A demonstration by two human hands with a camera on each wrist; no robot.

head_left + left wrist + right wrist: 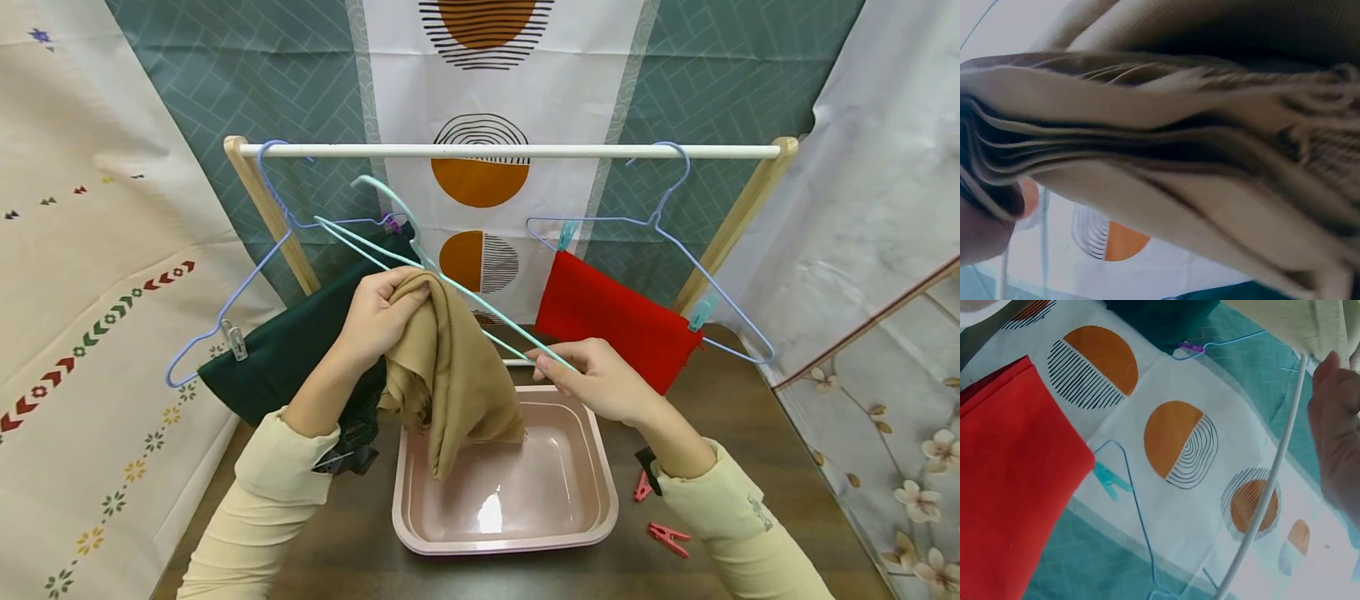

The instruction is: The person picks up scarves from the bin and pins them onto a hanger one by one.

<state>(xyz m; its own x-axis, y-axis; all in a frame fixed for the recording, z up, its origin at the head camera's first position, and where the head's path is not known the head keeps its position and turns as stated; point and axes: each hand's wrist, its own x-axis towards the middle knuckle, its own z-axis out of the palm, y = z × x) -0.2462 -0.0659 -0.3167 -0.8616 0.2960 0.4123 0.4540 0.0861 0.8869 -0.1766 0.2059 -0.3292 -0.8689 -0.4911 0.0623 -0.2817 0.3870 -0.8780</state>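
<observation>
My left hand [384,312] grips a bunched, folded tan cloth [468,375] by its upper end, close against a mint-green hanger [495,312]. Part of the cloth lies behind the fingers. Its frayed, layered edge [1147,134] fills much of the left wrist view. With thumb and fingers, my right hand [600,379] pinches the right end of the hanger, which slants down from upper left. The hanger's hook points up and left, below the rack's bar. The cloth hangs down over a pale pink basin [506,542].
A white bar [480,151] on wooden posts carries two lavender hangers. A dark green cloth [277,367] is clipped to the left one, a red cloth [607,317] to the right one with teal clothespins [702,312]. Red clothespins [667,538] lie on the table right of the basin.
</observation>
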